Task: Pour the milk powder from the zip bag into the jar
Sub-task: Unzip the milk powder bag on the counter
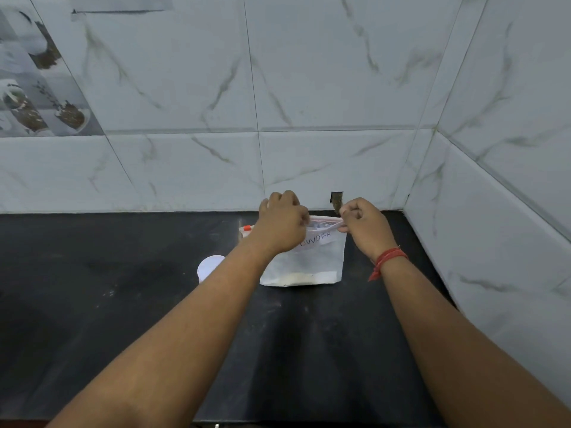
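Note:
A clear zip bag (312,261) stands upright on the black counter (123,304), with handwritten lettering on its front and a thin layer of pale powder along its bottom. My left hand (282,225) is closed on the bag's top edge at the left. My right hand (364,227) pinches the top edge at the right, near the red-lined zip strip. A white round object (210,267), either the jar or its lid, sits on the counter left of the bag, partly hidden by my left forearm.
White marbled tile walls rise behind the counter and along the right side, meeting in a corner (404,208). A small dark hole (336,200) shows in the back wall just above the counter. A red thread band (387,261) circles my right wrist.

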